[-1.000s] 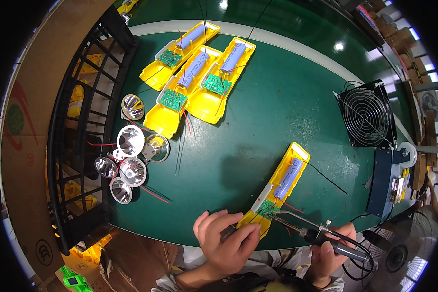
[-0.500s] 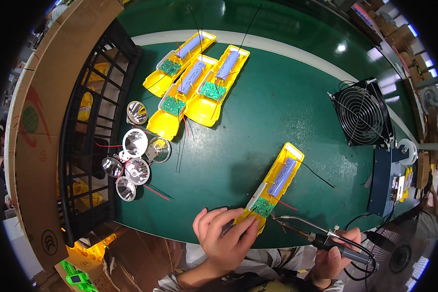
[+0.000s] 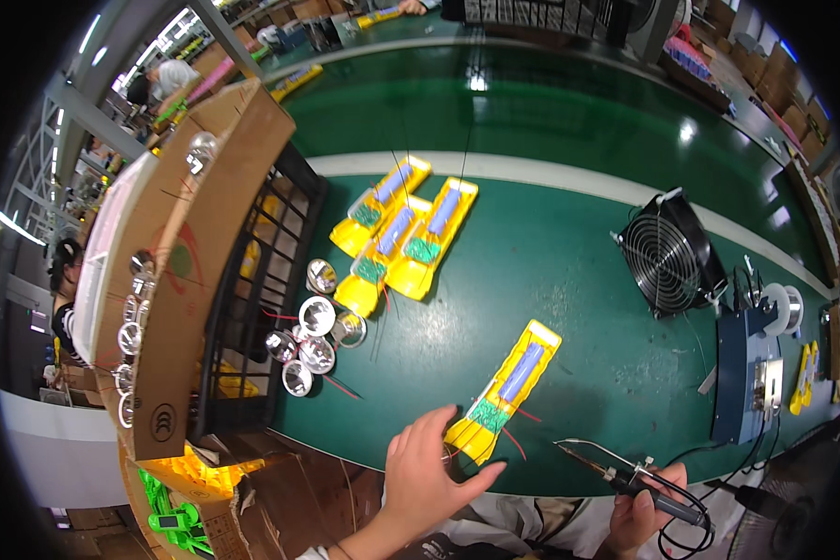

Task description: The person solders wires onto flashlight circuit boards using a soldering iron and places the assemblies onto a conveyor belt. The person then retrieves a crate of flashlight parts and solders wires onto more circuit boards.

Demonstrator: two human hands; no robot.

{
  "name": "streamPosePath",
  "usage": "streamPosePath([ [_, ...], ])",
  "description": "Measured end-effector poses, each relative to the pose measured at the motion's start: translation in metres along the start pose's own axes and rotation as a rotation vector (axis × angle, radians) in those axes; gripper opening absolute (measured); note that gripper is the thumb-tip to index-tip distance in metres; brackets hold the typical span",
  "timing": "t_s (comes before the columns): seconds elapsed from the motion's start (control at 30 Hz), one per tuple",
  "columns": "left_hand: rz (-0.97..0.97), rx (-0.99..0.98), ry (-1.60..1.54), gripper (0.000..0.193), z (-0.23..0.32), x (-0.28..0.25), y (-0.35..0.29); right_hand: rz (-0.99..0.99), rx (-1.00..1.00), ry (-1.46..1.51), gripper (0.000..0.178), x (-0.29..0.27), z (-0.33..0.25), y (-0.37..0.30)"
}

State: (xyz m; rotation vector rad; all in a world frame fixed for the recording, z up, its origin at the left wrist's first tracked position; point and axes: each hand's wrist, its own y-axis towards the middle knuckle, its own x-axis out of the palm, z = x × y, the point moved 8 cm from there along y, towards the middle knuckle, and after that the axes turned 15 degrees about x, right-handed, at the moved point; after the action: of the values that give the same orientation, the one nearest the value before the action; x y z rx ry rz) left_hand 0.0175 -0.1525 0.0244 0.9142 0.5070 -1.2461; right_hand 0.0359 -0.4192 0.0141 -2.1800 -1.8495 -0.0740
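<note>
A yellow plastic housing (image 3: 541,341) lies on the green bench in front of me, with a blue cylindrical battery (image 3: 521,371) and a green circuit board (image 3: 488,415) in it. Red and black wires come off the board. My left hand (image 3: 429,467) is at the near end of the housing, thumb and fingers spread apart; a small object partly hidden by its fingers is too unclear to name. Held in my right hand (image 3: 639,511) is a soldering iron (image 3: 616,478) with a thin metal solder-feed tube along it. Its tip points left, apart from the board.
Three similar yellow housings (image 3: 406,275) lie farther back, beside several shiny reflector cups (image 3: 317,315). A black crate (image 3: 229,327) and a cardboard sheet (image 3: 196,243) border the left. At right are a black fan (image 3: 672,254), a blue box-shaped unit (image 3: 733,373) and a solder spool (image 3: 789,308).
My left fingers have come off the housing and spread. The soldering iron's tip has drawn away from the board. The view has tilted up, showing more of the far bench.
</note>
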Motion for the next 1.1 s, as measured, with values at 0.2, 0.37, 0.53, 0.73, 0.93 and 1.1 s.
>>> streamPosePath([
  [0.2, -0.341, 0.042, 0.055, 0.044, -0.004, 0.033, 0.027, 0.033, -0.002, 0.057, 0.036, -0.034, 0.009, 0.015],
  [0.37, -0.234, 0.013, 0.008, 0.045, -0.007, 0.01, 0.104, 0.084, -0.116, -0.209, 0.021, -0.035, -0.021, 0.024],
  [0.53, -0.034, 0.062, 0.233, 0.043, -0.037, -0.018, 0.252, 0.113, 0.077, -0.048, 0.016, -0.05, 0.002, 0.037],
  [0.73, -0.053, -0.145, 0.414, 0.054, -0.18, 0.014, 0.386, 0.161, 0.091, -0.084, 0.011, -0.052, 0.004, 0.051],
  [0.93, -0.16, -0.216, 0.487, 0.062, -0.241, 0.03, 0.427, 0.193, 0.012, -0.127, 0.014, -0.051, -0.01, 0.061],
  [1.1, 0.097, 0.049, 0.48, 0.055, -0.17, -0.033, 0.399, 0.143, -0.05, -0.465, 0.013, -0.038, -0.024, 0.07],
])
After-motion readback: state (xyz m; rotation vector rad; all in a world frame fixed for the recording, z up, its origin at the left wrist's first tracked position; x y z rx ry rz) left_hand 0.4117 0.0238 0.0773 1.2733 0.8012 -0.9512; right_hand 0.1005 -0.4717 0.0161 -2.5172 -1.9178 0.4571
